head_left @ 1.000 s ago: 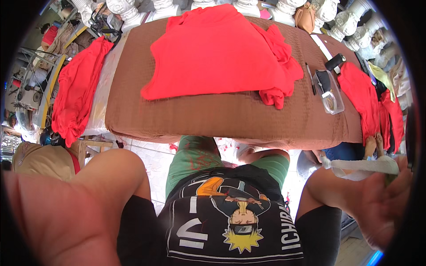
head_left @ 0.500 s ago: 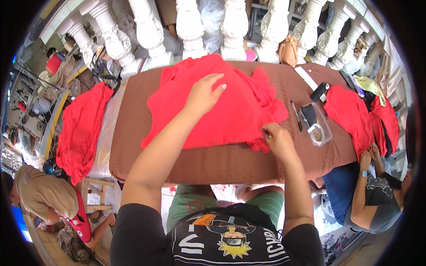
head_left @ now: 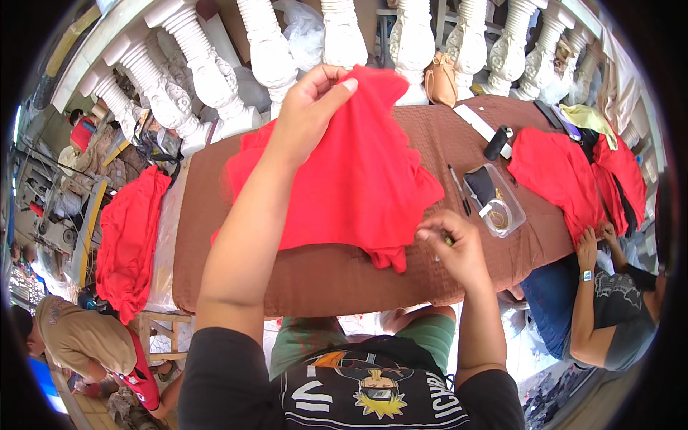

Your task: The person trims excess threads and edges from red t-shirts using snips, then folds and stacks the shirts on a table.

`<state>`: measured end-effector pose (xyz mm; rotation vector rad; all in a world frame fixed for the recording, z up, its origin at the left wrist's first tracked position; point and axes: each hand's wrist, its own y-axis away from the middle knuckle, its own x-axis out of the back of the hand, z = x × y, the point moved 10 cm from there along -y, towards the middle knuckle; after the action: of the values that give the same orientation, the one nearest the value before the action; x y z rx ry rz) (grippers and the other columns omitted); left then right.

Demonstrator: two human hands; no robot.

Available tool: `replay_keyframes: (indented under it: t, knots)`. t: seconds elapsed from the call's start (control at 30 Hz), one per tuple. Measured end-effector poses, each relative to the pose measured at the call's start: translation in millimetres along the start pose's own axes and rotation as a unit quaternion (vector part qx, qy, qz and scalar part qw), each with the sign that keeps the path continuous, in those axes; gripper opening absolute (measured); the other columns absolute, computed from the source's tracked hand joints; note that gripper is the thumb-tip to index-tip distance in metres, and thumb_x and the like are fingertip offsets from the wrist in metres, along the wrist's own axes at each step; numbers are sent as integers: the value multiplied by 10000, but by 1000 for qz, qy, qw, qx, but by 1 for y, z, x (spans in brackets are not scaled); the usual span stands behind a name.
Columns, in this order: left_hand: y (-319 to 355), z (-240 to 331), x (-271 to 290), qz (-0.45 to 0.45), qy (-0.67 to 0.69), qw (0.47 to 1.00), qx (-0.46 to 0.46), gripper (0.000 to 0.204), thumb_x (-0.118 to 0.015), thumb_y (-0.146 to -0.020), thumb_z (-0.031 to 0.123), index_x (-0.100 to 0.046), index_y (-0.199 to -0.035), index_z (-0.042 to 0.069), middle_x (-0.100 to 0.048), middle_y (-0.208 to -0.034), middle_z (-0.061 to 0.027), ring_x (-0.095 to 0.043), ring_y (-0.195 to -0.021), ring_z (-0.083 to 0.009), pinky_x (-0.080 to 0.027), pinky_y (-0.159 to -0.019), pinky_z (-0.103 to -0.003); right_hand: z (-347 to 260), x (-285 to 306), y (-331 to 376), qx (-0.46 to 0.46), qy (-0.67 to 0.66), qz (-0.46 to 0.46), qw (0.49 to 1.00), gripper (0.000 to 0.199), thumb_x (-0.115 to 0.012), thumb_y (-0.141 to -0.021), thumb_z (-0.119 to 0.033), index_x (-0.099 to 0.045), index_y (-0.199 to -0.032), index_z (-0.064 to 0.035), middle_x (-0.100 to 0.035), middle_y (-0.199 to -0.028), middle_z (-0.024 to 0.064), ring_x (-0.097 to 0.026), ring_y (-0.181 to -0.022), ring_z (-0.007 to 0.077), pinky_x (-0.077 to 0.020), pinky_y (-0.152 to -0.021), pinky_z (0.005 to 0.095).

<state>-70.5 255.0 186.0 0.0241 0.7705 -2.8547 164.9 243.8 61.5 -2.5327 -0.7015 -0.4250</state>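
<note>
A red garment [head_left: 337, 186] of thin cloth lies across the brown-covered table [head_left: 236, 283] in front of me. My left hand [head_left: 304, 118] pinches its far edge between thumb and fingers and holds that part up off the table. At the garment's near right corner, my right hand [head_left: 459, 251] is closed round a small object with a yellow-green part [head_left: 448, 239]; most of it is hidden in the fingers, so its kind cannot be made out. The right fingertips are close to the cloth; whether they touch it is unclear.
Right of the garment lie a pen [head_left: 459, 188], a clear plastic box [head_left: 510, 222] with small items, a black cylinder [head_left: 498, 143] and a white strip [head_left: 479, 123]. More red cloth [head_left: 552, 168] is near a co-worker's hands [head_left: 589, 244]. Another red pile [head_left: 131, 244] sits left. White balusters [head_left: 412, 43] line the back.
My left hand has gone from lying over the cloth to gripping and lifting its far edge. The garment has shifted and bunched up. My right hand has moved slightly nearer to me.
</note>
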Motion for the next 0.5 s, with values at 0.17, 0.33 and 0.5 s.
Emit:
replay_keyframes:
  t: [0.17, 0.33, 0.5]
  knots:
    - [92, -9, -49, -172, -42, 970, 168, 356, -619, -881, 91, -538, -1211, -14, -607, -1098, -37, -559, -965, -81, -446, -855, -222, 27, -3, 11, -132, -336, 41, 932, 197, -680, -859, -174, -638, -980, -24, -583, -748, -41, -513, -635, 31, -381, -508, 172]
    - [168, -52, -69, -243, 22, 919, 310, 576, -629, -889, 131, -373, -1378, -31, -566, -1202, -76, -533, -1071, -104, -426, -930, -247, 11, -28, 24, -152, -364, 41, 918, 226, -683, -860, -191, -647, -1023, -37, -638, -798, -20, -541, -636, 18, -422, -512, 182]
    - [201, -56, -75, -159, 219, 893, 360, 556, -573, -921, 144, -330, -1397, -12, -538, -1236, -86, -529, -1116, -135, -418, -966, -282, -10, -26, 36, -148, -367, 43, 917, 189, -701, -837, -129, -658, -988, -23, -640, -822, -39, -537, -684, 8, -439, -592, 180]
